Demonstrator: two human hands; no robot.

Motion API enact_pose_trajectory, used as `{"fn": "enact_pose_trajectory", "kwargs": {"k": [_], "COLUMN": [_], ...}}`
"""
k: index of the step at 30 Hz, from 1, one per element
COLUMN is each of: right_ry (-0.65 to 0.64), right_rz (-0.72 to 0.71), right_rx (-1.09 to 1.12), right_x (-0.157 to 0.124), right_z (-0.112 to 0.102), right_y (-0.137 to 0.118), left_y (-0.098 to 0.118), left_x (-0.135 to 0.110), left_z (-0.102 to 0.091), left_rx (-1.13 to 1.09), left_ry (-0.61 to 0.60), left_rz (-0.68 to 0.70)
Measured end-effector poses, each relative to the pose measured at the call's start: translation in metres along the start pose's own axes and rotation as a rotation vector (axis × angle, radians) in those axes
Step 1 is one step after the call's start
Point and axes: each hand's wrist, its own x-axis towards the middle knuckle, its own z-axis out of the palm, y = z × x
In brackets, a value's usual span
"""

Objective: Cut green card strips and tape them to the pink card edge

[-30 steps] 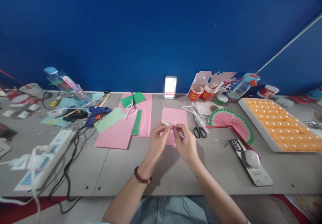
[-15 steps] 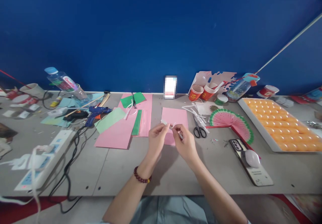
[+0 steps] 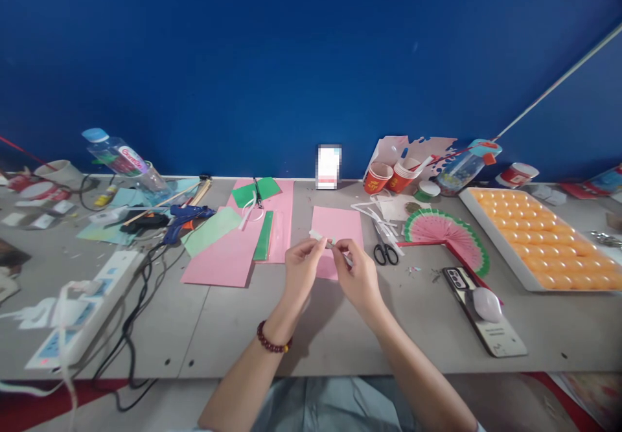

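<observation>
My left hand point(image 3: 305, 265) and my right hand point(image 3: 356, 270) meet over a pink sheet of paper point(image 3: 337, 220), thumbs and fingertips pinched close together. Between them runs a small white strip point(image 3: 317, 234), which looks like paper; one end pokes out above the left fingertips and another bit shows under the right fingers. Most of the strip is hidden by the fingers. Right of my right hand lie black-handled scissors point(image 3: 386, 254), with loose white strips point(image 3: 381, 221) just behind them. Beaded bracelet point(image 3: 275, 340) circles my left wrist.
Left are pink and green sheets point(image 3: 221, 257), a blue glue gun point(image 3: 187, 218) and a power strip point(image 3: 92, 306) with trailing cords. Right lie a watermelon-patterned paper fan point(image 3: 444, 231), a phone point(image 3: 510, 338) and a tray of orange balls point(image 3: 532, 276). Red paper cups point(image 3: 378, 178) stand behind.
Both hands stay pinched in nearly the same place. The fingers have shifted very slightly, and a little more of the white strip shows between them.
</observation>
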Motion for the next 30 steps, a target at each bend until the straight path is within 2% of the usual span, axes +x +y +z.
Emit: {"fn": "enact_pose_trajectory", "kwargs": {"k": [14,24,30], "right_ry": [-0.001,0.033,0.032], "right_rz": [0.007,-0.021,-0.009], "right_rx": [-0.017,0.003,0.01], "right_x": [0.0006,0.0006,0.0], "right_z": [-0.0008,-0.0003,0.0001], "right_y": [0.0002,0.0004,-0.0014], "left_y": [0.0029,-0.004,-0.0045], "left_x": [-0.0018,0.0013,0.0008], "left_z": [0.001,-0.0004,0.0001], "left_rx": [-0.018,-0.15,-0.19], "left_ry": [0.012,0.012,0.057], "left_rz": [-0.031,-0.03,-0.014]}}
